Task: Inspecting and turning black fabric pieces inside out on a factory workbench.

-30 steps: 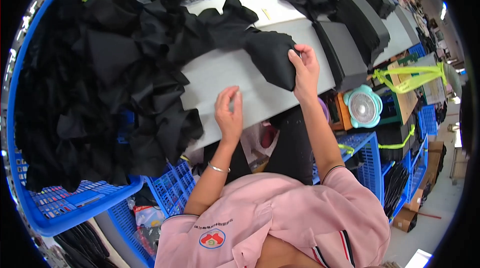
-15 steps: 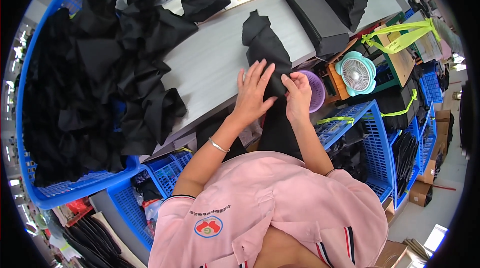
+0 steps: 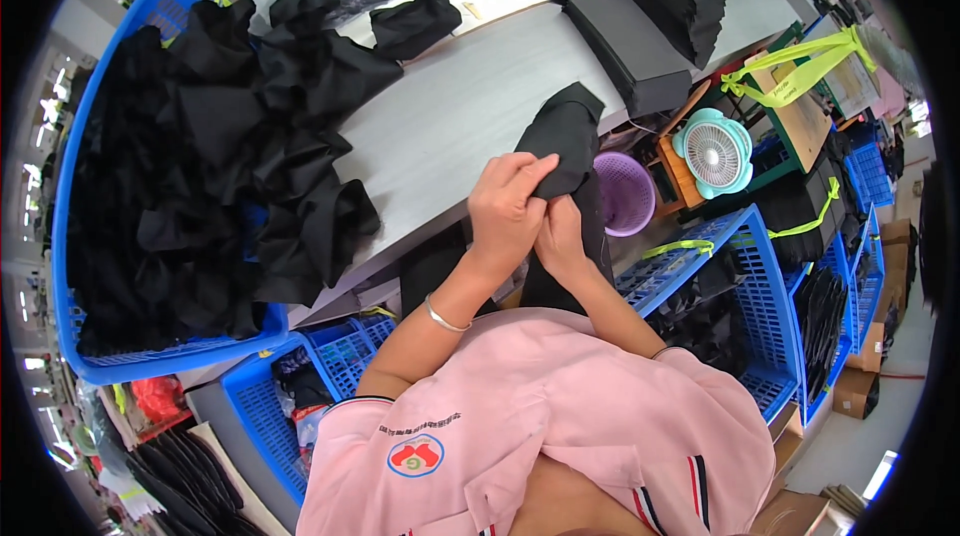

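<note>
Currently, both hands are gripping one black fabric piece (image 3: 565, 136) at the near edge of the grey table (image 3: 450, 106).

Left hand (image 3: 507, 211) is curling its fingers (image 3: 530, 168) over the lower end of the fabric piece, wrist bent, forearm rising from the pink shirt (image 3: 540, 416) with a thin bracelet (image 3: 443, 319) showing. Right hand (image 3: 562, 236) is sitting just below and touching the left, clenching the same cloth where it is hanging over the table edge; its fingertips are hidden. The fabric piece is lying partly on the table, partly draping toward the person's lap. A heap of black cloth is filling the blue basket (image 3: 70, 236) at left. A purple basket (image 3: 625, 194) and a teal fan (image 3: 712, 152) are standing at right.
</note>
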